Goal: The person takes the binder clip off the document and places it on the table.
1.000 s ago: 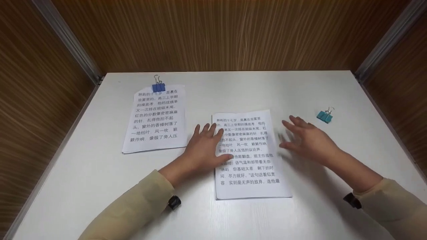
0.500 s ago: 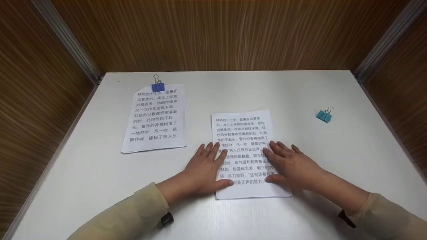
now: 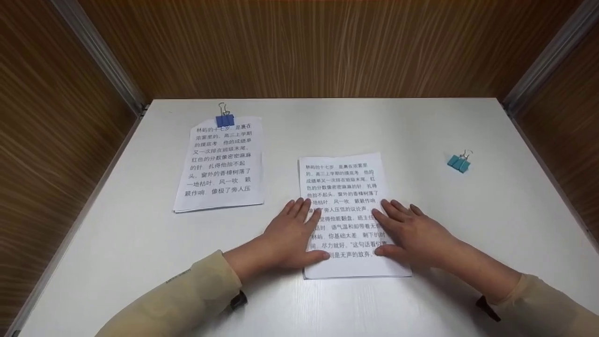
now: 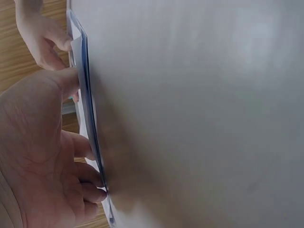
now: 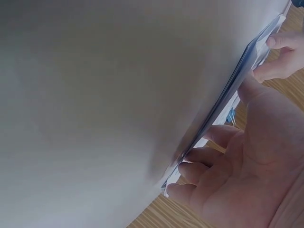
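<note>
A stack of printed paper sheets [image 3: 346,187] lies flat on the table, its top sheet covered in lines of Chinese text. My left hand [image 3: 292,234] rests along its left edge, thumb and fingertips on the top sheet. On the opposite edge my right hand [image 3: 416,236] touches the sheets in the same way, with fingers extended. Seen edge-on in the left wrist view, the paper stack [image 4: 88,99] has the left hand's thumb and fingertips against it. The right wrist view likewise has the right hand [image 5: 256,147] along the stack's side [image 5: 223,99].
Farther left lies a second paper stack [image 3: 222,164] with a blue binder clip [image 3: 225,120] on its top edge. A teal binder clip [image 3: 458,163] sits on the white table [image 3: 355,121] to the right. Wood-grain panels [image 3: 299,47] border the table.
My right hand has come in from the right onto the sheets' right edge. My left hand has slid down the left edge. Over the last half second both hands stay nearly still.
</note>
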Demonstrator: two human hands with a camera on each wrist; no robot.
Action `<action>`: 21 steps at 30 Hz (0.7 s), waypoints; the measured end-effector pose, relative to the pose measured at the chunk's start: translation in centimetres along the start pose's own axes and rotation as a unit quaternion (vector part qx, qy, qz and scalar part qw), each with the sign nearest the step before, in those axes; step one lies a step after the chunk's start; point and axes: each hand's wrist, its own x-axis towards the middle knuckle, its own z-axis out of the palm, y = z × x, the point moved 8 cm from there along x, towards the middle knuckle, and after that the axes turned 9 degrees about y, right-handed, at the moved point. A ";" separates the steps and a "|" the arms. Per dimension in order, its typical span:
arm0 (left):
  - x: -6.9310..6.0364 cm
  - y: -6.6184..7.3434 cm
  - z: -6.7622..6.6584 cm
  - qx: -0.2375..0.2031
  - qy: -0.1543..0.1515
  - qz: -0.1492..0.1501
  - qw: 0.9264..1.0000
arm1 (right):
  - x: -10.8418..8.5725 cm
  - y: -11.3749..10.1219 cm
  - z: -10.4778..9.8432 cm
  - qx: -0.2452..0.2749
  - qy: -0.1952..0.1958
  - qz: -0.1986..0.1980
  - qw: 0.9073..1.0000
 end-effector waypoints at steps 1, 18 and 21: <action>0.0 0.0 0.0 0.001 -0.003 -0.001 1.000 | 0.0 0.0 0.0 0.000 0.002 -0.002 1.000; 5.2 1.7 -0.1 0.006 -0.005 0.011 1.000 | -1.0 5.0 -0.6 0.018 -0.030 0.072 0.997; 6.5 2.5 -0.2 0.008 -0.011 0.008 1.000 | -1.4 6.2 -0.9 0.020 -0.033 0.085 0.996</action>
